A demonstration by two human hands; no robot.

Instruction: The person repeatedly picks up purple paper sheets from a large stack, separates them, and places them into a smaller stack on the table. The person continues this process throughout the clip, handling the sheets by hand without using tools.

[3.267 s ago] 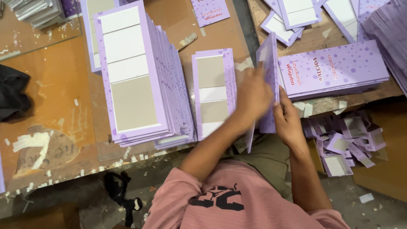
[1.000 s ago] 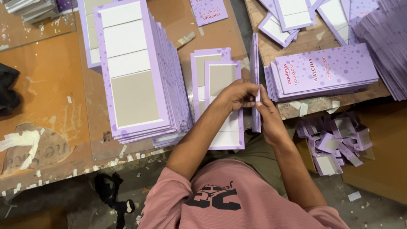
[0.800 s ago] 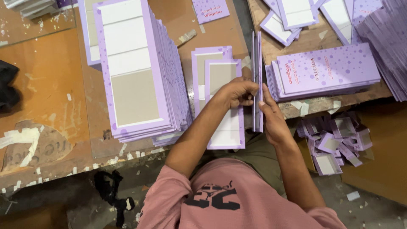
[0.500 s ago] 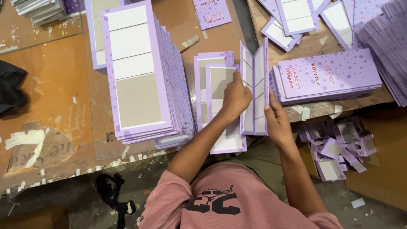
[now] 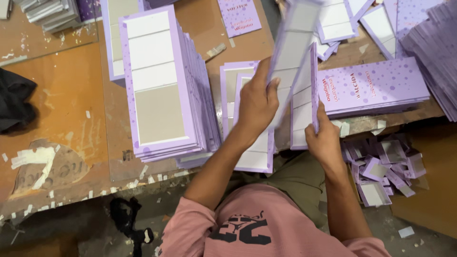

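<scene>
My left hand (image 5: 257, 101) grips a long purple-edged card panel (image 5: 291, 50) and holds it tilted up, its top end blurred. My right hand (image 5: 324, 139) holds a second purple card panel (image 5: 303, 102) upright by its lower edge, right beside the first. Under both hands a few flat purple panels (image 5: 247, 159) lie on the brown table (image 5: 66, 119). A tall stack of the same panels (image 5: 164, 85), with white and grey rectangles facing up, stands just left of my left hand.
A stack of dotted purple covers (image 5: 376, 88) lies right of my right hand. More purple sheets (image 5: 435, 43) pile at the far right. Purple offcuts (image 5: 385, 166) fill a box below the table edge. A black cloth (image 5: 14, 102) lies at the left.
The panels held edge-on between my hands have come apart. My left hand has lifted one panel up and swung it toward the left, while the right keeps the other.
</scene>
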